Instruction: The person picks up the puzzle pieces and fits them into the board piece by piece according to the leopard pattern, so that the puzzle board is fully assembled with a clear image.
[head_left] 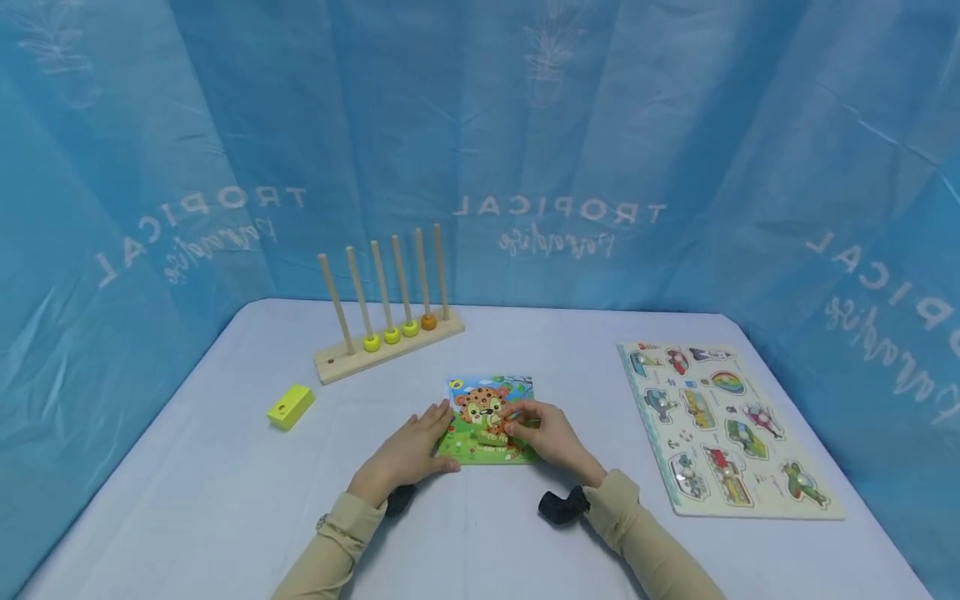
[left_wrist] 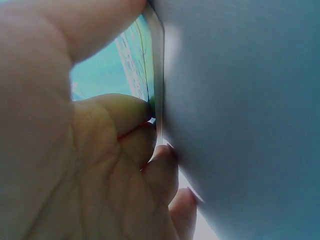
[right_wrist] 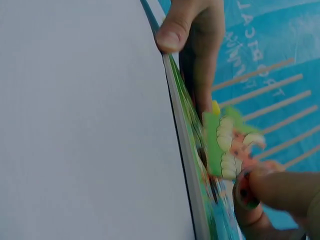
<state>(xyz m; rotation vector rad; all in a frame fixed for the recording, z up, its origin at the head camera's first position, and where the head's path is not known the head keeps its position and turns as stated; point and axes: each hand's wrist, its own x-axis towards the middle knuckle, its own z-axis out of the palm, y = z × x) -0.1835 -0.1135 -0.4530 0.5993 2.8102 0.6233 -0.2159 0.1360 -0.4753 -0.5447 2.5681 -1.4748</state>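
Observation:
A small leopard picture puzzle (head_left: 467, 456) lies flat on the white table, with a green lower part and a blue sky. My left hand (head_left: 405, 454) rests along its left edge, thumb at the near corner and fingers extended. In the left wrist view the palm and fingers lie beside the puzzle's edge (left_wrist: 158, 65). My right hand (head_left: 553, 435) pinches a puzzle piece (right_wrist: 227, 145) between thumb and fingers. That piece is tilted over the lower middle of the picture and shows green, pale rounded shapes and spotted orange.
At the back left stands a wooden peg rack (head_left: 390, 354) with yellow and orange beads. A yellow block (head_left: 291, 407) with holes lies left of my left hand. To the right is a knobbed vehicle puzzle board (head_left: 682, 505). Blue curtains (head_left: 495, 150) surround the table.

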